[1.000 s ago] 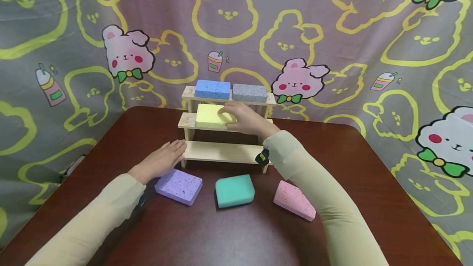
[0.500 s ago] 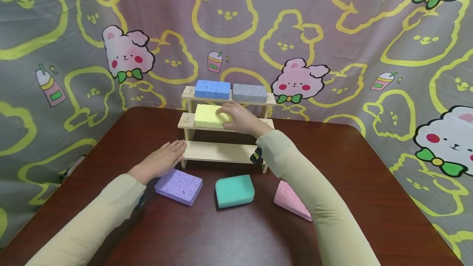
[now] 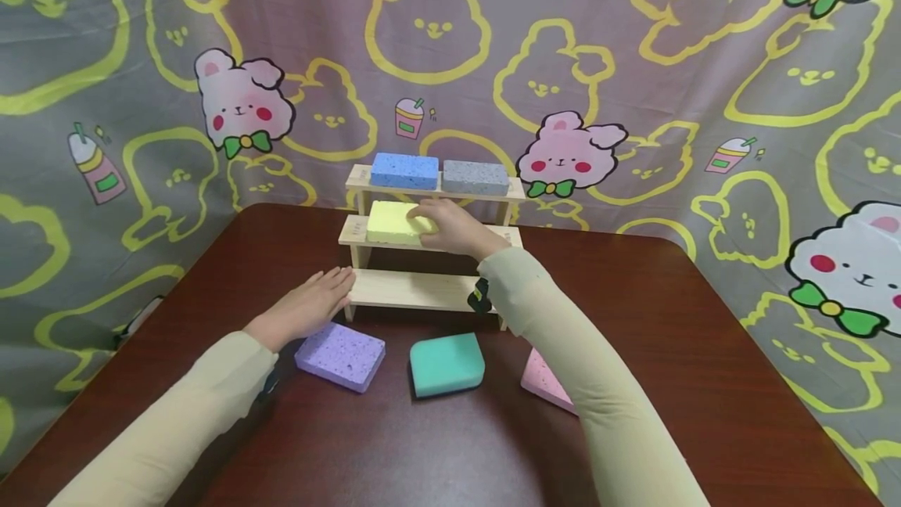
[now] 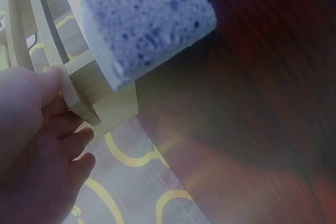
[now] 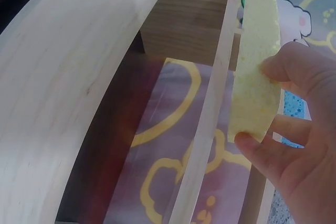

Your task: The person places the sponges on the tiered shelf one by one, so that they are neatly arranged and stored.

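My right hand (image 3: 454, 227) grips a yellow sponge (image 3: 387, 224) by its right end, on the middle step of a small wooden three-step shelf (image 3: 415, 289). In the right wrist view the thumb and fingertips press against the sides of this yellow sponge (image 5: 257, 66). My left hand (image 3: 306, 306) lies with its fingers extended, fingertips at the left end of the lowest step. The left wrist view has this hand (image 4: 42, 129) touching the end of the wooden shelf (image 4: 79, 98). Just below the left hand is a purple sponge (image 3: 342, 356) on the table.
A blue sponge (image 3: 404, 170) and a grey sponge (image 3: 475, 177) sit side by side on the top step. In front of the shelf lie a green sponge (image 3: 446, 366) and a pink sponge (image 3: 545, 382), partly behind the right sleeve. A patterned curtain (image 3: 450, 37) hangs behind the brown table (image 3: 394, 452).
The right hand has shifted a little to the left along the middle step, and the yellow sponge with it. The right sleeve covers more of the pink sponge. The left hand stays put.
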The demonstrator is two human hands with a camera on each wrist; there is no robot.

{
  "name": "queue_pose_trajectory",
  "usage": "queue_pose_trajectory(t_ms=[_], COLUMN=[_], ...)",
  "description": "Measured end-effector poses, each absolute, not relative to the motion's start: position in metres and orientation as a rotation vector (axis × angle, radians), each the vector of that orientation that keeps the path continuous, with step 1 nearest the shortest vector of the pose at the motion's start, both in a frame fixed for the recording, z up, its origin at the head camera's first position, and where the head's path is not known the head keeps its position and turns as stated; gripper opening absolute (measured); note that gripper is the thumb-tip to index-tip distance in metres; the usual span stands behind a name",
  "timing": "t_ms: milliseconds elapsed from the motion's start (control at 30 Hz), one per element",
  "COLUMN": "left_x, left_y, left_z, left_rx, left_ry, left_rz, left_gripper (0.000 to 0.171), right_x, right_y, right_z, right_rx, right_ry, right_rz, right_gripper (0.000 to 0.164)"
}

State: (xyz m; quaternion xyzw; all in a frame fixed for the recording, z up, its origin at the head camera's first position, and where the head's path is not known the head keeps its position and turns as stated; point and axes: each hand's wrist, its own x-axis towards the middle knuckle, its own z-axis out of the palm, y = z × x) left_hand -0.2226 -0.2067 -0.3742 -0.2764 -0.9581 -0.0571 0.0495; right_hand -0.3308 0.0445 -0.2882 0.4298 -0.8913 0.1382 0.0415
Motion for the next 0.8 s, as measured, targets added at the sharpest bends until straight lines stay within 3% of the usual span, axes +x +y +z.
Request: queue_pose_trajectory(t_ms=[800], left_x=[-0.221], left_y=[-0.207], left_z=[-0.374], left_rx=[-0.856], left_ry=[-2.892], left_rz=[-0.174], left_gripper=[0.042], right_x=[-0.334], right_y=[0.0431], right_z=[-0.2938], right_rx=[1.309], right_ry=[-2.791], right_rz=[0.509], right_gripper=[0.04])
